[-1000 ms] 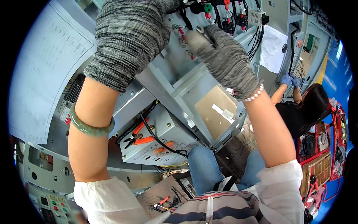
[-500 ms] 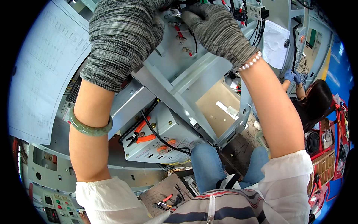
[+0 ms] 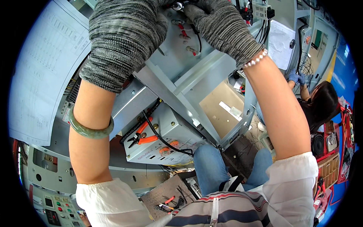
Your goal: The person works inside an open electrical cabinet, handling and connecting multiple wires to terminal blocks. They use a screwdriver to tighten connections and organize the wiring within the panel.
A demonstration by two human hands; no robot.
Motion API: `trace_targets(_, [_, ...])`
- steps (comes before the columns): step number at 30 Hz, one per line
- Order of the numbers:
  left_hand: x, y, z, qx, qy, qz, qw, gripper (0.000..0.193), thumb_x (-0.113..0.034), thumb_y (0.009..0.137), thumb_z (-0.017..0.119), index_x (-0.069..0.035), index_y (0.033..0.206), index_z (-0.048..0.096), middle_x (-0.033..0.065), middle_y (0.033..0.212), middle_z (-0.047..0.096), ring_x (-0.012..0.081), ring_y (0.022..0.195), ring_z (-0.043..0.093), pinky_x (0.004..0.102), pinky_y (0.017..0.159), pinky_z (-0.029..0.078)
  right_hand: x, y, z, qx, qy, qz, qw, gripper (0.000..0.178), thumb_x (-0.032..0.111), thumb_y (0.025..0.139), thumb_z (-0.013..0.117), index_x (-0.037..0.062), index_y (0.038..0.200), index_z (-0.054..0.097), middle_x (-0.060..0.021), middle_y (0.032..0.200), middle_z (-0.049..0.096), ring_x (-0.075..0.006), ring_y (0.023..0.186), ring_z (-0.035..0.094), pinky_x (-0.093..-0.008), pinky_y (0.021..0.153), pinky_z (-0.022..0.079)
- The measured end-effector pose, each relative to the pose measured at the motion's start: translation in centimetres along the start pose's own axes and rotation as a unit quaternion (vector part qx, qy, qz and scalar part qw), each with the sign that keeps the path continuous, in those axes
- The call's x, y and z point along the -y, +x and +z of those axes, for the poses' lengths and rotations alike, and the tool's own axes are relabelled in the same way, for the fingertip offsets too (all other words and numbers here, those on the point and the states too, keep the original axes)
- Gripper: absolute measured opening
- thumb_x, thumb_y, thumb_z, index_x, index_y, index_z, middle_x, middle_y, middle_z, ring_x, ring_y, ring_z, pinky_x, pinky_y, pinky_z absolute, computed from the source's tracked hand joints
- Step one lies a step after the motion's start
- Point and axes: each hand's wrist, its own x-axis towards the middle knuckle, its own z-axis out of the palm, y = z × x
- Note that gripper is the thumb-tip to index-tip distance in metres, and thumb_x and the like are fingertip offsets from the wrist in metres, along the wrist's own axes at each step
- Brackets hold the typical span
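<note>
Both my hands wear grey knitted gloves and reach to the top edge over a grey metal panel (image 3: 176, 62). My left hand (image 3: 126, 39) is closed, its fingertips cut off by the edge. Opposite it, my right hand (image 3: 223, 30) bends inward with thumb and fingers curled; what it grips is hidden. A shiny round metal piece (image 3: 177, 6) shows between the hands, its kind unclear. Just below sit bolt terminals, one with a red-sleeved lead (image 3: 184, 31) and another with a black wire (image 3: 199, 39).
Orange-handled cutters (image 3: 145, 140) rest on a grey metal box (image 3: 166, 132) with black cables. Large paper drawings (image 3: 45, 72) hang at left. Metal frame bars (image 3: 204, 72) cross below my hands. At right, a person (image 3: 321, 102) in blue gloves handles wires beside red tool trays (image 3: 344, 143).
My right hand has shifted slightly up and to the right, and its fingers have moved a little. The left hand stays nearly in place. The shiny metal piece sits slightly higher.
</note>
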Motion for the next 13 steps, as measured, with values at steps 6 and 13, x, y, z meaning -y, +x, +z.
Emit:
trace_targets(6, [0.4, -0.2, 0.7, -0.011, 0.012, -0.002, 1.0, 0.027, -0.009, 0.066, 0.059, -0.007, 0.09, 0.072, 0.0188, 0.091, 0.063, 0.0339, 0.088, 0.06, 0.0451, 0.098, 0.042, 1.0, -0.4, 0.4, 0.042, 0.17, 0.154, 0.972, 0.025, 0.021, 0.093, 0.054, 0.0004, 0.092, 0.066, -0.0098, 0.063, 0.063, -0.0189, 0.054, 0.059, -0.0334, 0.052, 0.047])
trace_targets(13, [0.5, -0.1, -0.1, 0.013, -0.005, 0.014, 1.0, 0.029, -0.01, 0.066, 0.061, -0.008, 0.092, 0.073, 0.0184, 0.094, 0.063, 0.0343, 0.091, 0.06, 0.0437, 0.098, 0.042, 1.6, -1.0, 0.3, 0.056, 0.257, 0.178, 0.948, 0.025, 0.024, 0.095, 0.053, 0.0016, 0.092, 0.066, -0.0054, 0.062, 0.061, -0.014, 0.052, 0.057, -0.0292, 0.05, 0.046])
